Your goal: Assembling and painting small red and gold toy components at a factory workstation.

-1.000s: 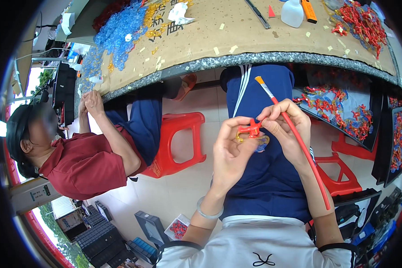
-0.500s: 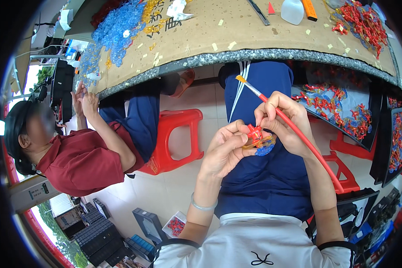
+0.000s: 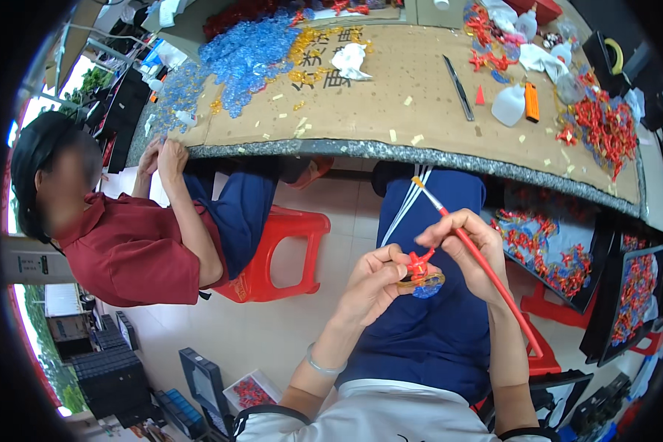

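Above my lap, my left hand (image 3: 370, 289) pinches a small plastic toy part (image 3: 421, 267) between thumb and fingers. It has a red figure-like piece on top of clear yellow and blue round pieces. My right hand (image 3: 470, 249) is closed around a thin paintbrush (image 3: 510, 303) with a red handle. The brush lies slantwise through the hand, its tan bristles pointing up and away toward the table edge. The right fingertips hover close above the red piece; whether they touch it I cannot tell.
Ahead is a cardboard-covered table (image 3: 390, 96) with blue pieces (image 3: 250, 55), a white bottle (image 3: 508, 105), a knife (image 3: 460, 88) and red pieces (image 3: 604, 121). Trays of similar parts (image 3: 545, 247) stand at right. A co-worker (image 3: 136, 243) sits left on a red stool (image 3: 295, 247).
My view has tilted up, showing more of the table. My right fingers have lifted off the toy part and opened slightly, still keeping the brush. The left hand keeps its pinch.
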{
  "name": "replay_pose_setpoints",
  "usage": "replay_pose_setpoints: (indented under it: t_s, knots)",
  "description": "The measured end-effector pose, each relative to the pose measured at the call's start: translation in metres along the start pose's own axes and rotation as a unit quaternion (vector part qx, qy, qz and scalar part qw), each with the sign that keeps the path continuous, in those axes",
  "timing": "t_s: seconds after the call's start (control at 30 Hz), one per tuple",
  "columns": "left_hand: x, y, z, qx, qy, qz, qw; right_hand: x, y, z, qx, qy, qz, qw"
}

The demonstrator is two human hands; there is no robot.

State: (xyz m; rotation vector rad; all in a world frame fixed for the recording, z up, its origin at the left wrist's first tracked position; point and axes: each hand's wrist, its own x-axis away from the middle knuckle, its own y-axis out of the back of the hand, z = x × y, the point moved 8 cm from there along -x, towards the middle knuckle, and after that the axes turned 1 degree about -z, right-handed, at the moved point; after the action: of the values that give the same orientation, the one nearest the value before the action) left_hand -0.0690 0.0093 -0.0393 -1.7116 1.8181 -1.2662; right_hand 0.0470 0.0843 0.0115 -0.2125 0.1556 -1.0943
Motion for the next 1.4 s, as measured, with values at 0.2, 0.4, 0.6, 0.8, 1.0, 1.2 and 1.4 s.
replay_pose_setpoints:
  t_s: [0.2, 0.4, 0.6, 0.8, 1.0, 1.2, 1.4]
  knots:
    - [0.005, 0.005, -0.044, 0.016, -0.083, -0.026, 0.996, -0.047, 0.006, 0.025, 0.250, 0.010, -0.045, 0.967]
    - [0.015, 0.000, -0.055, 0.037, -0.104, -0.045, 0.993, -0.112, 0.019, -0.002, 0.386, -0.044, 0.000, 0.922]
    - [0.003, -0.025, -0.074, 0.041, -0.149, -0.010, 0.988, -0.180, 0.034, 0.006, 0.510, -0.030, -0.017, 0.860]
    - [-0.013, -0.023, -0.084, -0.014, -0.160, -0.094, 0.983, -0.099, -0.008, 0.065, 0.404, 0.066, -0.082, 0.909]
    - [-0.044, -0.048, -0.065, -0.057, -0.176, -0.102, 0.977, -0.029, -0.029, 0.085, 0.392, 0.180, -0.060, 0.900]
    - [-0.051, -0.082, -0.039, -0.071, -0.174, -0.119, 0.975, -0.008, 0.004, 0.083, 0.379, 0.205, -0.136, 0.892]
    - [-0.048, -0.091, -0.032, -0.095, -0.191, -0.127, 0.969, 0.000, 0.018, 0.094, 0.363, 0.215, -0.093, 0.902]
